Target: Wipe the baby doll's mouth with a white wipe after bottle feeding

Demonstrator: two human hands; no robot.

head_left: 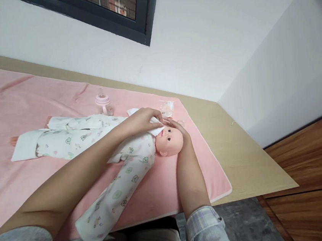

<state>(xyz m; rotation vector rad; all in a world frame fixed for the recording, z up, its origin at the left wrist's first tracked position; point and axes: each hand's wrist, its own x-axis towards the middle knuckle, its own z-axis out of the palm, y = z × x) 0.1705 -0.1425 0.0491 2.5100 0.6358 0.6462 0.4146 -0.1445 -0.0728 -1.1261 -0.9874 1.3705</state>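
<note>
A baby doll (171, 140) lies on its back on a pink blanket (162, 185), its head towards the right, dressed in a white printed outfit (137, 165). My left hand (142, 121) reaches over the doll's chest and pinches a white cloth (157, 129) against the mouth and chin. Part of that hand's fingertips is hidden. Around the crown and far side of the doll's head curves my right hand (179, 127), fingers stretched out along it and holding nothing else.
Beyond the doll's body stands a pink-topped baby bottle (103, 100). A clear plastic item (167, 108) lies past my hands. The blanket covers a wooden table (239, 154), with a white wall (188, 56) and a dark-framed window (139, 27) behind. Wood-grain panels (311, 158) are at right.
</note>
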